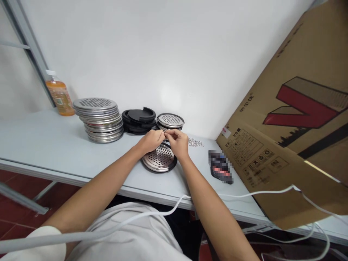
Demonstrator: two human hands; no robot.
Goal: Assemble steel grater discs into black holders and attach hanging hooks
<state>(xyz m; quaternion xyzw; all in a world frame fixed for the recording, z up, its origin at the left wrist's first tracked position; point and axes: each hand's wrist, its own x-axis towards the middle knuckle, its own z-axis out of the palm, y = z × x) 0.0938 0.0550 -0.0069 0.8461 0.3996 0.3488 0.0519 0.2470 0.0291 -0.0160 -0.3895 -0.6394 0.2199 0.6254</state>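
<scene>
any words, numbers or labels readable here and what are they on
"V3" and "V6": printed beside small boxes on the cardboard box.
Large red and black logo on the cardboard box: a graphic shape, no clear words.
Short line of characters above that panel, and its grid of handling symbols: too small to read.
Label on the orange bottle: too blurred to read.
Dark object on the table: pixelated, unreadable.

On the worktop, a bottle stands far left against the wall. Right of it sit stacked perforated discs, then lids. A perforated disc lies nearer the front edge, a phone to its right, a cardboard box beyond.
</scene>
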